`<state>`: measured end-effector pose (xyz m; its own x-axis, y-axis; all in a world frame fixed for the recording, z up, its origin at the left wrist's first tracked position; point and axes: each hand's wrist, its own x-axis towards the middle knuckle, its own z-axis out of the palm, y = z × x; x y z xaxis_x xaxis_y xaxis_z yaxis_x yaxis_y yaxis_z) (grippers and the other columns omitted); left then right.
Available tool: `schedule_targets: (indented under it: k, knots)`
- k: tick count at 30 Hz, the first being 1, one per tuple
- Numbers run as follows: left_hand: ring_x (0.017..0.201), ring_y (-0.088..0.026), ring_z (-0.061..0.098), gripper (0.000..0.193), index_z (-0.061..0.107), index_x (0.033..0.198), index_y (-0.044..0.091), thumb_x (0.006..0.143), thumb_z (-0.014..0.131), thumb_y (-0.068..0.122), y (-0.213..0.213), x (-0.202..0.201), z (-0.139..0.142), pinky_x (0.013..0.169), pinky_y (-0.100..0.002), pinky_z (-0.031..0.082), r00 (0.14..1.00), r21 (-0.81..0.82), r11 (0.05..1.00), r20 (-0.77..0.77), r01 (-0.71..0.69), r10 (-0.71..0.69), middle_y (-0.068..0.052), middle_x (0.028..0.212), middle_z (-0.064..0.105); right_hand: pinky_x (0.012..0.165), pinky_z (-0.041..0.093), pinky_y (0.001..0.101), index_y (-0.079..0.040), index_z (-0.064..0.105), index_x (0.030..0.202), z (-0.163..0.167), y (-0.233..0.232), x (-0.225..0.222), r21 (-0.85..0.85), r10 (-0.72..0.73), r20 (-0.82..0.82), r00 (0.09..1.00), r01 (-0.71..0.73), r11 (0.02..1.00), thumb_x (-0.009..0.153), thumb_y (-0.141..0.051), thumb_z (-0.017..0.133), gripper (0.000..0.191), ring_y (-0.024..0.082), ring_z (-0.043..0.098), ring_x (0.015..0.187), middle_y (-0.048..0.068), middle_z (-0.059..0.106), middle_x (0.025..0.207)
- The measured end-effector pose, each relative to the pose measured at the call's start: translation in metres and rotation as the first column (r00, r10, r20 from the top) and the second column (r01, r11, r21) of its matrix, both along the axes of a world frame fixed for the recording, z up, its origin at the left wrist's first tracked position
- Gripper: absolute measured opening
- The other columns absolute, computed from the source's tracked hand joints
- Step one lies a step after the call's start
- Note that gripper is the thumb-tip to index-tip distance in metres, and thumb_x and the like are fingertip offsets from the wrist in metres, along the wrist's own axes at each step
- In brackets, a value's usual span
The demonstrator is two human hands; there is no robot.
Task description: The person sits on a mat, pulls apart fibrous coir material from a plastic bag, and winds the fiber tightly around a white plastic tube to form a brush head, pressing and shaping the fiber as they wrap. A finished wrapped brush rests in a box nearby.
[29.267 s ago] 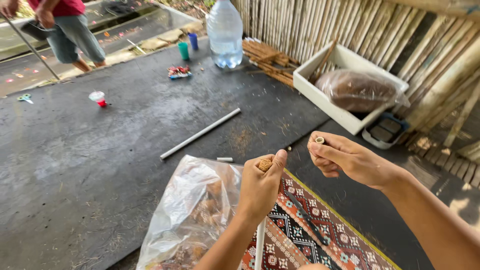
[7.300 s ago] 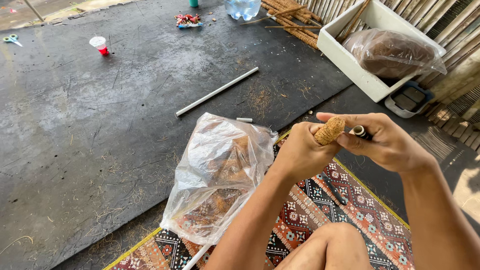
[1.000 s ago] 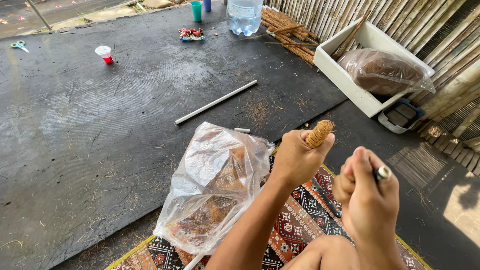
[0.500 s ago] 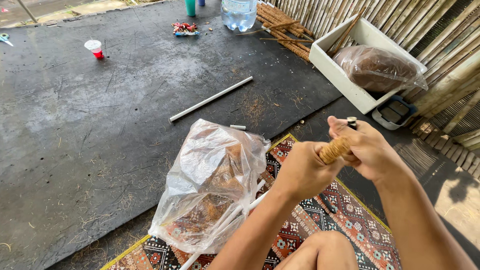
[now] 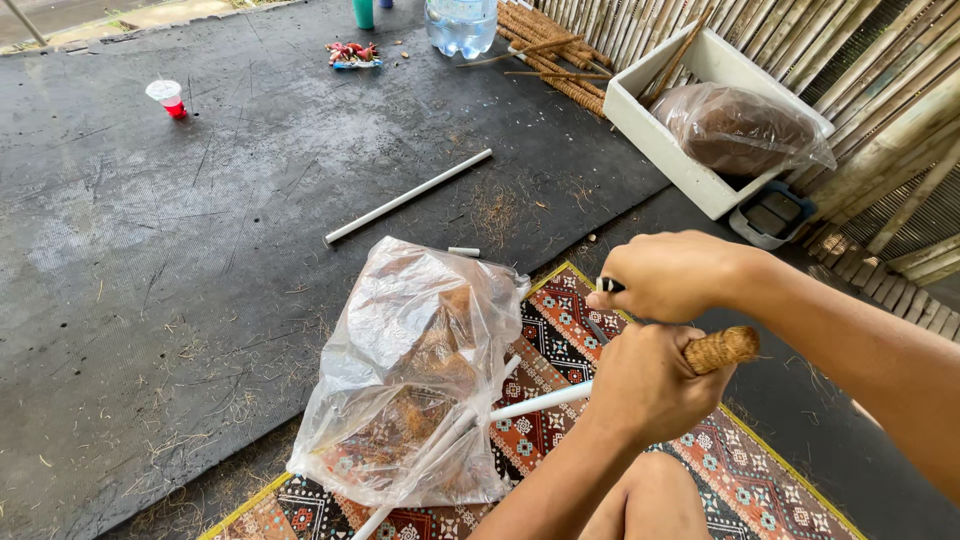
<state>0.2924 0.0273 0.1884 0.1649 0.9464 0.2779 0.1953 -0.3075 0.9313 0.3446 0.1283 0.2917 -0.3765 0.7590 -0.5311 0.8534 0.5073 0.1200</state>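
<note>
My left hand [image 5: 645,385] grips a white pipe [image 5: 540,402] whose far end is wrapped in brown coir rope [image 5: 722,349]. The pipe lies nearly level, with its wrapped end pointing right. Just above it, my right hand [image 5: 672,275] is closed around a small dark object [image 5: 610,286] that pokes out at the fingers; I cannot tell what it is. Both hands hover over a patterned mat [image 5: 560,320]. A clear plastic bag [image 5: 410,370] of brown coconut fibre sits on the mat to the left of my hands.
A loose white pipe [image 5: 408,196] lies on the dark floor. At the back right stand a white tub [image 5: 665,140] holding a bagged brown mass, a bundle of rope-wrapped sticks [image 5: 550,50] and a water bottle [image 5: 461,22]. A red-based cup [image 5: 166,97] stands far left.
The wrapped pipe has tilted from pointing up-right to nearly level, lower over the mat. My right hand has shifted left, above my left hand.
</note>
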Motion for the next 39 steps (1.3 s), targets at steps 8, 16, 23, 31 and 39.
schedule_targets:
  k: [8,16,23,31,39]
  knots:
    - [0.071,-0.013,0.063,0.011,0.071,0.088,0.015,0.096,0.067,0.022,0.056,0.042,-0.048,0.067,-0.033,0.049,0.967,0.362,0.900,0.163,-0.244,0.197,0.003,0.081,0.068,0.054,0.060,0.0362,-0.013,0.065,0.094,-0.005,-0.081,-0.038,0.576,0.145,0.253,0.957,-0.269,0.772,0.086,-0.019,0.066,0.011,0.026,0.076,0.072,0.015,0.076,0.080]
    - [0.048,-0.010,0.042,0.038,0.056,0.065,0.004,0.093,0.068,0.027,0.059,-0.042,-0.002,0.049,-0.034,0.039,0.953,0.054,0.979,0.244,-0.198,0.179,-0.005,0.052,0.047,0.042,0.046,0.0375,-0.010,0.064,0.091,-0.002,-0.129,-0.021,0.762,0.496,-0.370,0.785,-0.049,0.646,0.085,-0.015,0.069,0.009,0.022,0.066,0.047,0.006,0.068,0.058]
    - [0.049,-0.007,0.042,0.043,0.053,0.065,0.001,0.097,0.063,0.028,0.052,-0.079,0.018,0.047,-0.035,0.038,0.924,0.077,0.965,0.317,-0.251,0.215,-0.004,0.050,0.046,0.048,0.039,0.0275,-0.004,0.064,0.096,-0.034,-0.137,-0.016,0.529,0.366,-0.847,0.386,0.542,0.653,0.111,-0.021,0.057,0.023,0.009,0.054,0.053,0.005,0.060,0.070]
    - [0.051,-0.006,0.042,0.045,0.053,0.065,0.002,0.098,0.063,0.030,0.043,-0.092,0.019,0.047,-0.034,0.038,0.939,0.036,0.979,0.291,-0.199,0.180,0.000,0.051,0.046,0.041,0.018,0.0262,-0.006,0.052,0.070,-0.056,-0.107,-0.002,-0.416,-0.160,-0.888,-0.432,0.603,0.681,0.107,-0.027,0.055,0.042,0.004,0.028,0.044,-0.007,0.035,0.054]
    - [0.053,-0.003,0.040,0.036,0.055,0.067,0.003,0.093,0.066,0.024,0.031,-0.094,0.012,0.047,-0.033,0.038,0.963,0.046,0.998,0.269,-0.045,0.031,0.001,0.053,0.044,0.042,0.014,0.0285,-0.021,0.029,0.061,-0.060,-0.068,0.027,-0.649,-0.405,-0.701,-0.587,0.290,0.703,0.091,-0.004,0.068,0.052,0.004,0.018,0.045,-0.011,0.023,0.055]
